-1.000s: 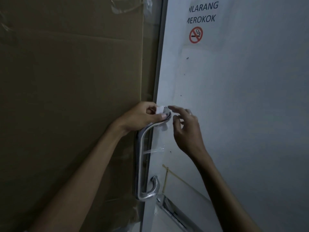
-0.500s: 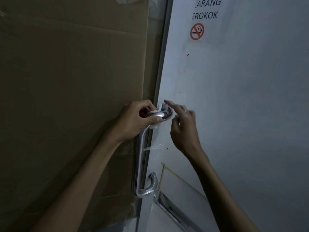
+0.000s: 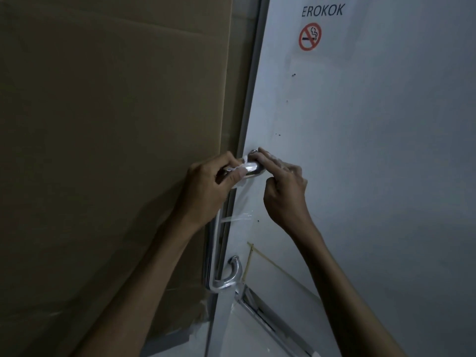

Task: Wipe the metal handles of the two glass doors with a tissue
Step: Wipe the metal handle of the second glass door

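Since a second ago my right hand [image 3: 284, 191] has closed the gap and come to the top of the handle, where before it hovered just off it with fingers spread. Both glass doors fill the view: the left one backed with brown cardboard [image 3: 110, 150], the right one a pale frosted panel [image 3: 373, 176] with a red no-smoking sign [image 3: 310, 36] near its top. Between them, on the door edge, runs the long polished metal pull handle [image 3: 224, 280], its long axis straight up and down, its upper bend under my hands and its lower bend well below them. My left hand [image 3: 206, 186] is curled round that upper bend, pinching the crumpled white tissue [image 3: 240, 167] against the metal. My right hand's index finger lies along the top of the bend, thumb tucked beneath, so it nips the handle from the other side; whether it also touches the tissue I cannot tell. I judge only the top is being wiped, so the next stroke should run downward along the bar, and my left hand, already wrapped round it, is the one placed to slide.
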Tool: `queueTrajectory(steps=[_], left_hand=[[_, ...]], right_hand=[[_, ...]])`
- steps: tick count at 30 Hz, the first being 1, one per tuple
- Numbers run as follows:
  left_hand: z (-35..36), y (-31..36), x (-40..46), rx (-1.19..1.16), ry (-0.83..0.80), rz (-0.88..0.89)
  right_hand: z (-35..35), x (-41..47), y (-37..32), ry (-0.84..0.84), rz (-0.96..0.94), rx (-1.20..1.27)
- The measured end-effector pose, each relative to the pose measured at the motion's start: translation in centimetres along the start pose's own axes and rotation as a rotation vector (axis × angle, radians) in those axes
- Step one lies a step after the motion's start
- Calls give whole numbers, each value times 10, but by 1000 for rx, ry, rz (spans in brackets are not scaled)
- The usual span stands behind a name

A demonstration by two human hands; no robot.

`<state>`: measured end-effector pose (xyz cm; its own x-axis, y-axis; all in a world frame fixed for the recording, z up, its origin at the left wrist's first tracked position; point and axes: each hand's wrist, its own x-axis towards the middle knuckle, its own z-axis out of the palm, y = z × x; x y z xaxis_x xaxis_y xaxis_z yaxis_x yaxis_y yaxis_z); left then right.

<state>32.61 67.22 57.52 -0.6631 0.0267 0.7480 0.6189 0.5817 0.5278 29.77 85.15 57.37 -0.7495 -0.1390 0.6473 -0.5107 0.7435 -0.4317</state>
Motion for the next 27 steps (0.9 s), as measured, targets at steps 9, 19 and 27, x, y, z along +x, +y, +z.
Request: queueTrajectory(steps=[9, 19, 27], left_hand=[[4, -11, -20, -62, 218, -71], [14, -13, -41, 81, 323, 107], [5, -18, -50, 104, 295, 137]], right_hand=[[-5, 3, -9, -17, 44, -5], [-2, -1, -9, -12, 51, -30], [2, 0, -7, 1, 49, -45]])
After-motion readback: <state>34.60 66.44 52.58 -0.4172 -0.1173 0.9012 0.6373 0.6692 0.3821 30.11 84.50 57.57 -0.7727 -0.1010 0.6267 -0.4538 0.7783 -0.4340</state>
